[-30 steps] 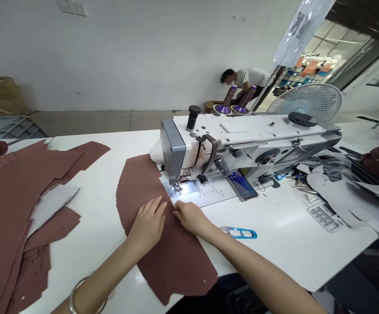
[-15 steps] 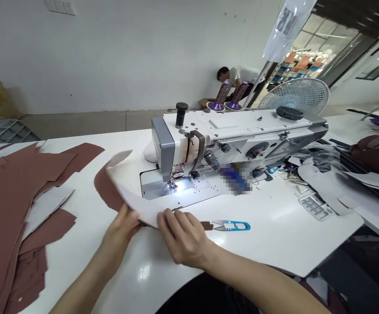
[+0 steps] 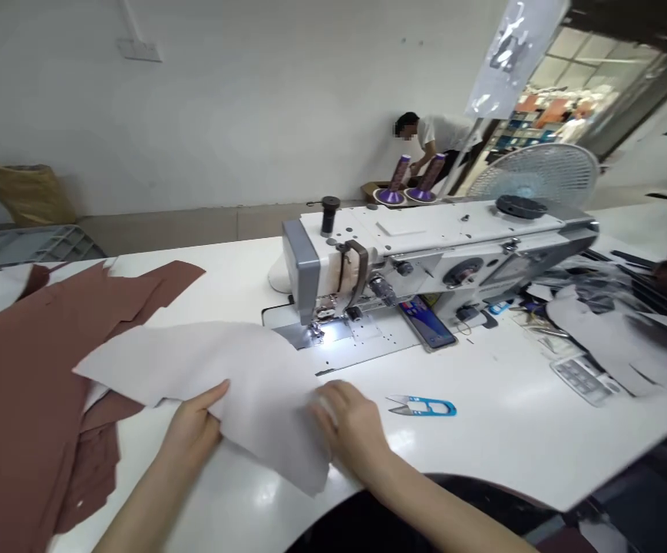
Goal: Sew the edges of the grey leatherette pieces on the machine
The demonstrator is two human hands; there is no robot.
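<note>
A cut piece of brown material (image 3: 195,357) lies with its pale backing up, held a little above the white table in front of the sewing machine (image 3: 425,261). My left hand (image 3: 195,430) pinches its near edge, thumb on top and fingers hidden underneath. At the right edge, my right hand (image 3: 353,430) is closed with its fingers curled on the piece; the fingertips are somewhat blurred. Blue thread snips (image 3: 424,406) lie to the right of my right hand. Light from the machine shines on the needle area (image 3: 317,332) just behind the piece.
Brown cut pieces (image 3: 28,369) are stacked at the left. A phone (image 3: 428,322) rests by the machine bed, with two thread cones (image 3: 394,184) behind. Pale scraps (image 3: 615,346) lie at the right. A fan (image 3: 540,177) and a bending person (image 3: 442,138) are farther back.
The piece has turned from a raised, folded position to lying spread with its backing up. My left hand has shifted lower, my right hand to the right edge. The view has swung slightly left.
</note>
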